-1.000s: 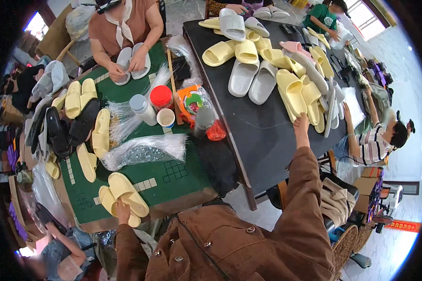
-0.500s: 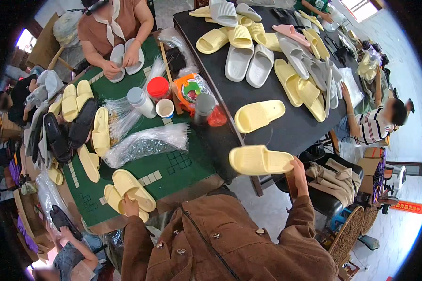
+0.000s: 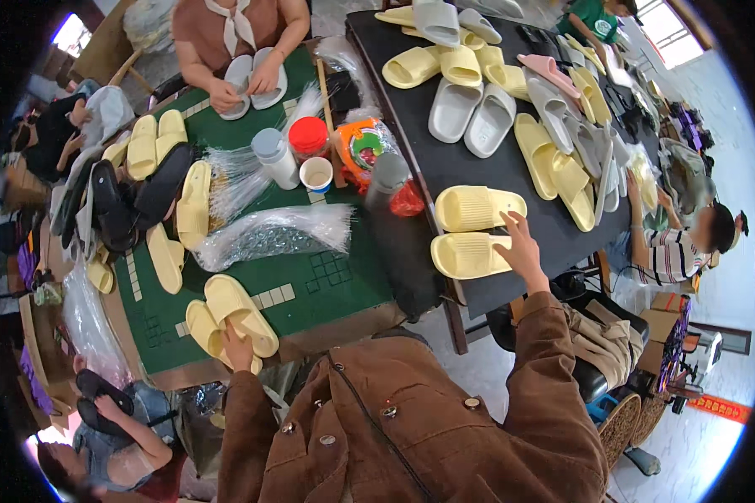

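Observation:
A pair of pale yellow slippers [image 3: 242, 315] lies at the near edge of the green table. My left hand [image 3: 240, 349] is closed on the heel part of the nearer one, its fingertips partly hidden against it. On the black table, two more pale yellow slippers sit side by side, a farther one [image 3: 466, 208] and a nearer one [image 3: 470, 255], toes to the left. Over their heel ends is my right hand [image 3: 524, 251], thumb and fingers spread, fingertips at or just above the soles; contact is hard to tell.
The green table [image 3: 327, 306] carries plastic bags [image 3: 277, 233], a red-lidded jar [image 3: 309, 136], a paper cup [image 3: 315, 174] and black slippers [image 3: 113, 205]. Many yellow and grey slippers [image 3: 457, 109] cover the black table's far part. Several people work around; one across handles grey slippers [image 3: 239, 84].
My right hand has set the slipper it held onto the black table beside the other and loosened its fingers. My left hand stays at the pair on the green table.

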`<state>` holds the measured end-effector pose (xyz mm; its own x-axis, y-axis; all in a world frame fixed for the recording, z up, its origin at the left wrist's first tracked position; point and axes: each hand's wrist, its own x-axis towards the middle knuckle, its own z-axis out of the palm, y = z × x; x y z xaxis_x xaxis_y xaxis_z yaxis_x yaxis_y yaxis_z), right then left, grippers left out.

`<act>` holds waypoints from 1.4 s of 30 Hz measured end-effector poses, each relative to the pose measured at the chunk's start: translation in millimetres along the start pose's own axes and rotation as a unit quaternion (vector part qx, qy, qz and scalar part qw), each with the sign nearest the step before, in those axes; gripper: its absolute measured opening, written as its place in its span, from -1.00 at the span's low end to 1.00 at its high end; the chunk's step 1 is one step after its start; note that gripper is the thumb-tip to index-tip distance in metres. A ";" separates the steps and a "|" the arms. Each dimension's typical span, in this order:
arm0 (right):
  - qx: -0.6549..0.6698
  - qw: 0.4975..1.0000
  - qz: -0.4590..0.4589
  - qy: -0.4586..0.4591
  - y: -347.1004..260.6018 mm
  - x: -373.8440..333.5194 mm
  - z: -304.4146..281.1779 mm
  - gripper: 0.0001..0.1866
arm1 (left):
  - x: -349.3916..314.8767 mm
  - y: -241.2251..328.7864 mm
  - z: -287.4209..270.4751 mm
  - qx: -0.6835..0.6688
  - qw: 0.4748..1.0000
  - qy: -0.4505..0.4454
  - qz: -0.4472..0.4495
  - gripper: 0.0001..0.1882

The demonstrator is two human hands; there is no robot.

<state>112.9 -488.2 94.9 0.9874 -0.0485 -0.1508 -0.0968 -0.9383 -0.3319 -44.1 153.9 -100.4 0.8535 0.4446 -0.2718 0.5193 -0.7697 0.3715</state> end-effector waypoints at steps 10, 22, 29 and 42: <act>0.074 0.996 -0.040 -0.020 42.6 4.1 64.6 -0.62 | -13.0 22.7 9.3 -0.028 0.995 0.091 0.035 -0.16; 0.267 0.958 0.008 -0.100 -122.0 -91.1 55.4 -0.60 | 7.2 -28.0 -31.3 0.023 0.977 0.188 0.095 -0.33; 0.239 0.957 -0.063 -0.153 -216.2 -37.5 156.5 -0.58 | 74.9 -143.4 -76.4 0.086 0.986 0.137 -0.043 -0.44; 0.480 0.840 0.049 -0.247 -258.2 -62.4 255.6 -0.73 | -32.3 37.0 -31.0 -0.114 0.977 0.162 0.078 -0.35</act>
<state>44.2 -155.3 -47.9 0.8192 0.2617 -0.5104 -0.4652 -0.2174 -0.8581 -51.0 125.2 -50.4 0.8732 0.4800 0.0847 0.3470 -0.7342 0.5835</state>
